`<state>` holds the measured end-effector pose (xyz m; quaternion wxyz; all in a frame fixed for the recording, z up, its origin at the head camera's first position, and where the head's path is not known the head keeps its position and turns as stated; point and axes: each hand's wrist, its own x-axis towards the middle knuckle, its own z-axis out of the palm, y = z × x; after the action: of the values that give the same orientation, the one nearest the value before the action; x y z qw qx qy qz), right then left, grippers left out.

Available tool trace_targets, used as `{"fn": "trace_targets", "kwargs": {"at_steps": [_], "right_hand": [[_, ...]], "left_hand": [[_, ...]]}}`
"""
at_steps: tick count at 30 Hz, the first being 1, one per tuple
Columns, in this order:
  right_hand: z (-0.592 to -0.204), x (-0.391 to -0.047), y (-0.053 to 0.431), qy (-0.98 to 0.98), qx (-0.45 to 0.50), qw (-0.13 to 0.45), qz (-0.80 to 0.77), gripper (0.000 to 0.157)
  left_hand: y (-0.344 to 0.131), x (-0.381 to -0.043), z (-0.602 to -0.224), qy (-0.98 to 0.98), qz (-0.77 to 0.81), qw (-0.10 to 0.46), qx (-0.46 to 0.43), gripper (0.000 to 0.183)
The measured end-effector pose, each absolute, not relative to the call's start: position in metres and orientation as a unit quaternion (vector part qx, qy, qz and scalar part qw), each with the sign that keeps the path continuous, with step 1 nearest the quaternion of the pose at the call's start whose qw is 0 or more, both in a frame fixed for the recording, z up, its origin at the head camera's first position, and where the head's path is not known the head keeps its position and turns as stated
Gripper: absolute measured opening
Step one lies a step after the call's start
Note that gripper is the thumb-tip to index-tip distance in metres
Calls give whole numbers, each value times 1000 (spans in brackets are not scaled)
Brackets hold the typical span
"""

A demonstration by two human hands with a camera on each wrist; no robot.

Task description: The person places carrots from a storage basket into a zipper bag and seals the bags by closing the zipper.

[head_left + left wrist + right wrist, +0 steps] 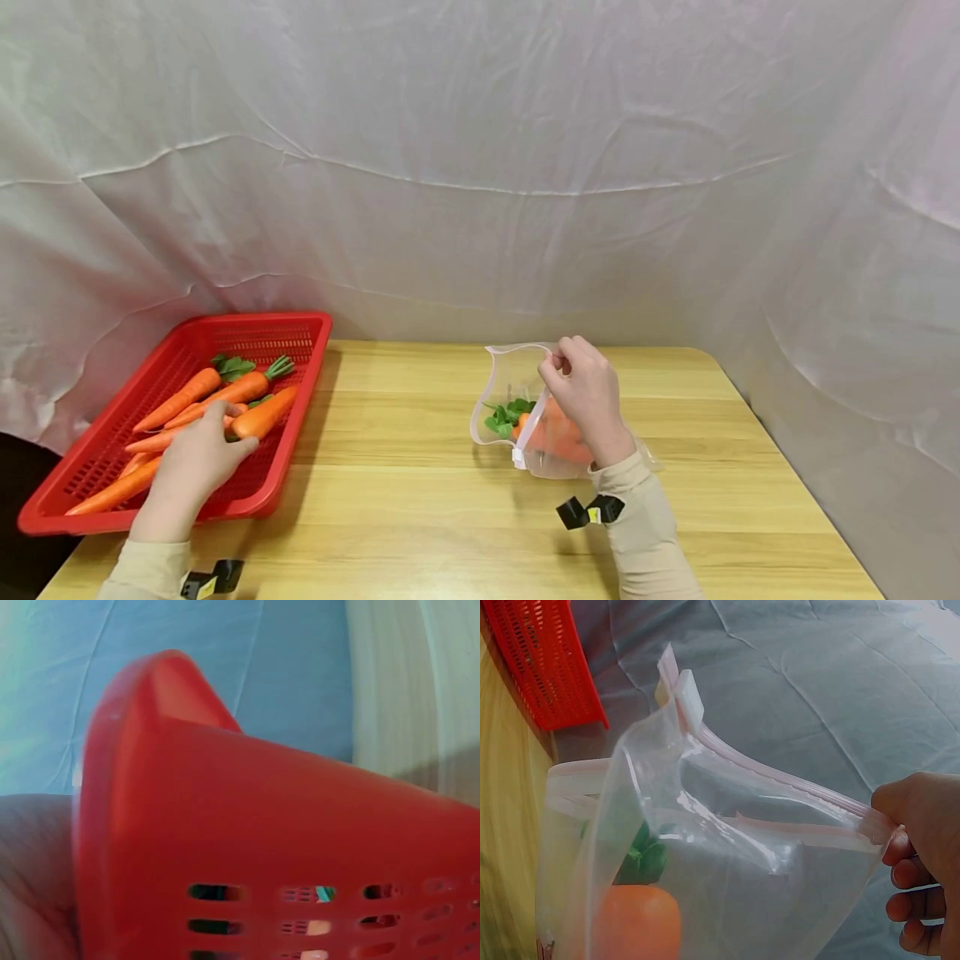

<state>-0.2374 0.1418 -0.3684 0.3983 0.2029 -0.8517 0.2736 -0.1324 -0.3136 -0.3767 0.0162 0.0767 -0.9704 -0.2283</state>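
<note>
Red perforated plastic basket point(262, 335) at left, several long orange carrots point(180, 396) in it. Left hand point(198, 458) inside, thumb and fingers closed round one thick orange carrot's point(268, 412) end. Right, on pale wood table point(405, 467): clear plastic zip bag point(543, 465), mouth gaping, leafy orange contents point(562, 429); right hand point(588, 392) pinches its rim, other fingers curled.
</note>
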Motion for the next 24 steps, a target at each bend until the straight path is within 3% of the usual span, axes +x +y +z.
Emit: {"fn": "trace_targets", "kwargs": {"at_steps": [6, 14, 24], "right_hand": [[-369, -238, 142, -852, 204, 398, 273, 19], [-368, -238, 142, -852, 205, 396, 276, 19], [-367, -238, 142, -853, 205, 393, 274, 18]], "left_hand": [[-311, -128, -370, -973, -212, 63, 69, 64], [-303, -129, -359, -964, -225, 111, 88, 54], [-289, -134, -346, -960, -236, 132, 74, 53]]}}
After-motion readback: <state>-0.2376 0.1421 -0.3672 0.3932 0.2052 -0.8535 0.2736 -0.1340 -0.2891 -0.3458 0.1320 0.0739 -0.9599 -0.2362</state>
